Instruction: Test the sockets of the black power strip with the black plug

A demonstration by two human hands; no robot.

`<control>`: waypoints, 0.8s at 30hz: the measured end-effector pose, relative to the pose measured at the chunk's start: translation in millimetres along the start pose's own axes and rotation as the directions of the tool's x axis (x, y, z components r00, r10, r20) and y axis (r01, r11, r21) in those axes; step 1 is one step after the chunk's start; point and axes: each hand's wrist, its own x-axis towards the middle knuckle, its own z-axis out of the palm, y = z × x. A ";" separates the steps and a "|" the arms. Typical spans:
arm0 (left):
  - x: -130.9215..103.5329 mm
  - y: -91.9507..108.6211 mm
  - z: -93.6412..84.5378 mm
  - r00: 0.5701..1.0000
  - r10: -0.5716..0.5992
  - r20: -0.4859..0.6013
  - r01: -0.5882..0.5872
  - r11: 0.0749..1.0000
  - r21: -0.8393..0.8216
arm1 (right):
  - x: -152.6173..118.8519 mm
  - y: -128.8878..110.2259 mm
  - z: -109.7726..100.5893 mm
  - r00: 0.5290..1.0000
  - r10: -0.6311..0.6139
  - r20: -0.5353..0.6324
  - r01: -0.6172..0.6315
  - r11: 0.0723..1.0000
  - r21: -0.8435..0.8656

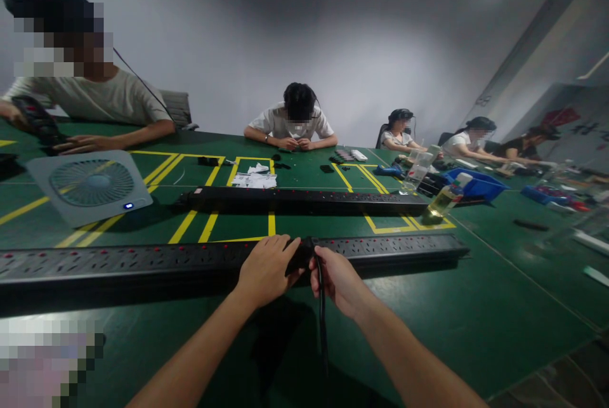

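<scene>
A long black power strip (190, 259) with red-dotted sockets lies across the green table in front of me. My left hand (270, 268) rests over its middle, fingers wrapped on a dark part there that I cannot make out clearly. Just to the right, my right hand (335, 275) pinches a black cable or strap (322, 325) close to the strip, and its loose end hangs down toward me. Both hands are nearly touching. Behind them, parallel to the first, lies a second black power strip (304, 200).
A grey fan (98, 184) stands at the left. Papers (254, 179), a bottle of yellow liquid (445, 198) and a blue bin (476, 186) lie beyond the strips. Several people sit along the far side. Yellow tape (271, 224) marks the green table (476, 325).
</scene>
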 end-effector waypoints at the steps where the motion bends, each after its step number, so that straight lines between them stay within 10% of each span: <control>1: 0.0 0.2 -0.6 1.000 -0.001 0.000 0.001 1.000 -0.001 | 0.1 -1.6 -0.1 1.000 0.017 0.005 -0.017 1.000 0.003; 24: -1.6 -2.5 -2.4 1.000 -0.016 -0.014 0.015 0.999 -0.044 | -10.9 -8.5 9.3 0.995 0.060 -0.076 -0.063 0.997 -0.040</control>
